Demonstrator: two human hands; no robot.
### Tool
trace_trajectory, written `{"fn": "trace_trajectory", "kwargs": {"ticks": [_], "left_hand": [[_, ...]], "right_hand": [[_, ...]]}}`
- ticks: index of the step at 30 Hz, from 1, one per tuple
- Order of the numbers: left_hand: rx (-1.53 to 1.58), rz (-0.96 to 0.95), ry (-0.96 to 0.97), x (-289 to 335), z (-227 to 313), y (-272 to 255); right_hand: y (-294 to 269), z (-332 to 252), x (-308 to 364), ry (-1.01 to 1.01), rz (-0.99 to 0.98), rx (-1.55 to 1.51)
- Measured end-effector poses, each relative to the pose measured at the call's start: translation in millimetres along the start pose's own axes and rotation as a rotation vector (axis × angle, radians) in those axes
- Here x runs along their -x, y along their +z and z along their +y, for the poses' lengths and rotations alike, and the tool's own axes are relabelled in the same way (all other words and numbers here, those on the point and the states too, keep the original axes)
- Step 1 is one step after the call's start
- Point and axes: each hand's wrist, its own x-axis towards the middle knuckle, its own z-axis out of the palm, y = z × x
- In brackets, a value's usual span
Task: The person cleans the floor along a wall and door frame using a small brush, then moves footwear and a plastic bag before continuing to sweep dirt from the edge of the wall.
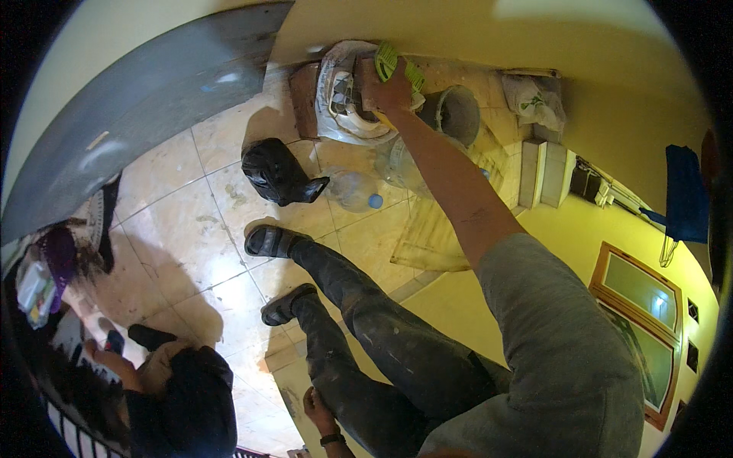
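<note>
My right arm reaches far out to a white sack [330,114] by the wall. My right hand [393,93] is closed at the sack's mouth, over a bright green slotted plastic piece [386,61] and beside a flat brown piece [369,85]. Exactly what its fingers grip is hidden. Pale, rounded things show inside the sack. My left hand [319,414], with a dark band at the wrist, rests beside my thigh; its fingers look loosely spread and nothing shows in them. Near the sack stand a grey bucket [460,111] and a tied black plastic bag [279,172].
A clear bottle [353,191] with a blue cap lies on the tiles [210,229]. A stained yellowish sheet [431,237] lies near the wall. A grey panel [175,76] leans at the far left. Another person [183,397] in dark clothes is at the lower left. A clear bag [532,103] stands far right.
</note>
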Motion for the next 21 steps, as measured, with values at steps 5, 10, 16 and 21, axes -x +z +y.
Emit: {"fn": "trace_trajectory", "kwargs": {"ticks": [5, 10, 16, 21], "left_hand": [[-0.015, 0.001, -0.057, -4, 2, -3], [-0.013, 0.017, -0.067, -1, 12, 7], [-0.045, 0.018, 0.022, -5, -12, 5], [-0.023, 0.003, 0.062, 2, 4, 14]], "right_hand": [[50, 62, -37, 0.033, 0.614, 0.501], [44, 83, -45, 0.171, -0.105, 0.108], [32, 79, -40, 0.204, -0.165, 0.262], [31, 95, -29, 0.101, 0.048, 0.15]]}}
